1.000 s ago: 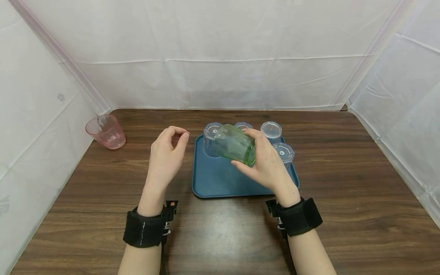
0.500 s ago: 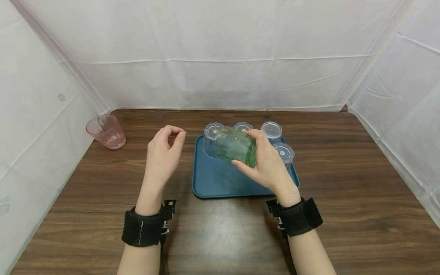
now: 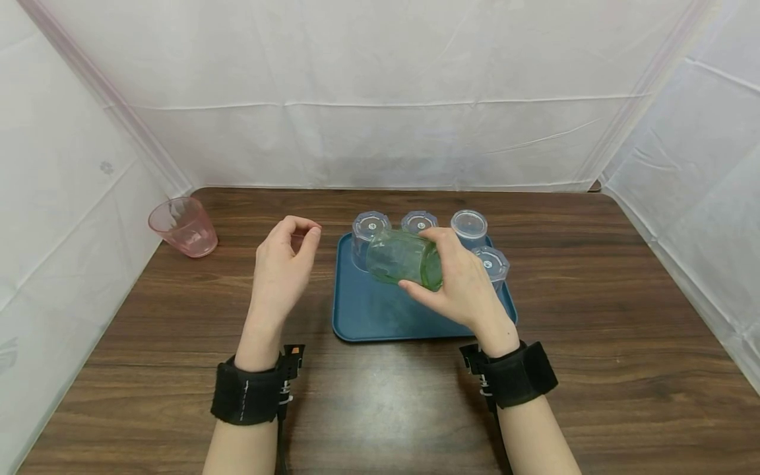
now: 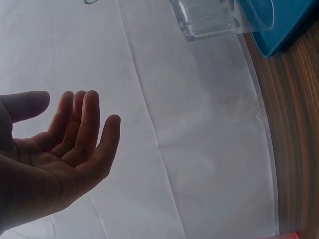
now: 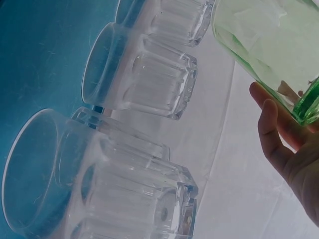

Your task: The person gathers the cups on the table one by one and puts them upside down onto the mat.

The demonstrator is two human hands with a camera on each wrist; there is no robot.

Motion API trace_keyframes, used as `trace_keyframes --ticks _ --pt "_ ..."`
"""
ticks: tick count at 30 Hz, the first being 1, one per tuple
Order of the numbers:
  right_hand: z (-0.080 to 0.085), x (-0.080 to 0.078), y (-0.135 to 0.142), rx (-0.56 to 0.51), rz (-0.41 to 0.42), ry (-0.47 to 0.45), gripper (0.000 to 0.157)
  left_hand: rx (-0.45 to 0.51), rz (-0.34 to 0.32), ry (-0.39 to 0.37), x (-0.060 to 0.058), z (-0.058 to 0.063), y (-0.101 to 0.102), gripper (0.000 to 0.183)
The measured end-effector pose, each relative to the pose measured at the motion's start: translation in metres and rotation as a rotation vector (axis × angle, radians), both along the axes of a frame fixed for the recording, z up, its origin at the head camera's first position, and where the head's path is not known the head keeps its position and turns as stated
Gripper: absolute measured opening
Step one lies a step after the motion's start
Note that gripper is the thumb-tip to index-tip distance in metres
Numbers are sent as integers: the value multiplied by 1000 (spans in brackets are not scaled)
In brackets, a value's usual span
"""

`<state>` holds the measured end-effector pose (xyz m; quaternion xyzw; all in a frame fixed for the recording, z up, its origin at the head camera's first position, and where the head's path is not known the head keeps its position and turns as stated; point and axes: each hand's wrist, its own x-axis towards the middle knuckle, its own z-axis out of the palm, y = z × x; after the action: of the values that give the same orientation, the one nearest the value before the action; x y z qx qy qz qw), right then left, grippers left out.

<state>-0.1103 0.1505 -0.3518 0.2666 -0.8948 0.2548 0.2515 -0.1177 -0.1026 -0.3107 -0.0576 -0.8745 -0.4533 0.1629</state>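
Observation:
In the head view my right hand [image 3: 466, 284] grips a green drinking glass [image 3: 396, 257] near its base. The glass lies almost level in the air over a blue tray [image 3: 392, 316], its mouth pointing left. Beneath and around it, several clear tumblers stand upside down on the tray; the left one [image 3: 363, 247] is partly behind the green glass. The right wrist view shows the tumblers [image 5: 149, 77] beside the raised green glass [image 5: 264, 45]. My left hand [image 3: 284, 264] hovers left of the tray with loosely curled fingers [image 4: 89, 119] and holds nothing.
A pink glass [image 3: 184, 227] stands upright on the wooden table [image 3: 178, 369] at the far left. White sheeting [image 3: 380, 132] closes off the back and both sides. Black straps [image 3: 246, 396] with small cameras circle both wrists.
The green glass has turned in my right hand, its mouth end dropping until it is nearly level. My left hand has shifted slightly left, away from the tray. The tumblers have stayed put.

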Motion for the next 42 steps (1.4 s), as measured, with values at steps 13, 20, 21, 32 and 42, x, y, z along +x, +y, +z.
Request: trace_keyframes --ticks 13,20,21,32,42 --pt "-2 -1 0 34 -18 30 73 -6 -2 -4 0 0 1 27" --pt "-1 0 -1 99 -58 -12 81 -5 -1 -10 0 -2 3 27" --pt "-1 0 -1 106 -60 -18 82 -5 0 -9 0 -2 3 27" --pt "-2 0 0 137 -65 -19 81 -5 -5 3 0 -1 3 27" --pt "-4 -2 1 145 -50 27 74 -6 -7 2 0 0 2 26"
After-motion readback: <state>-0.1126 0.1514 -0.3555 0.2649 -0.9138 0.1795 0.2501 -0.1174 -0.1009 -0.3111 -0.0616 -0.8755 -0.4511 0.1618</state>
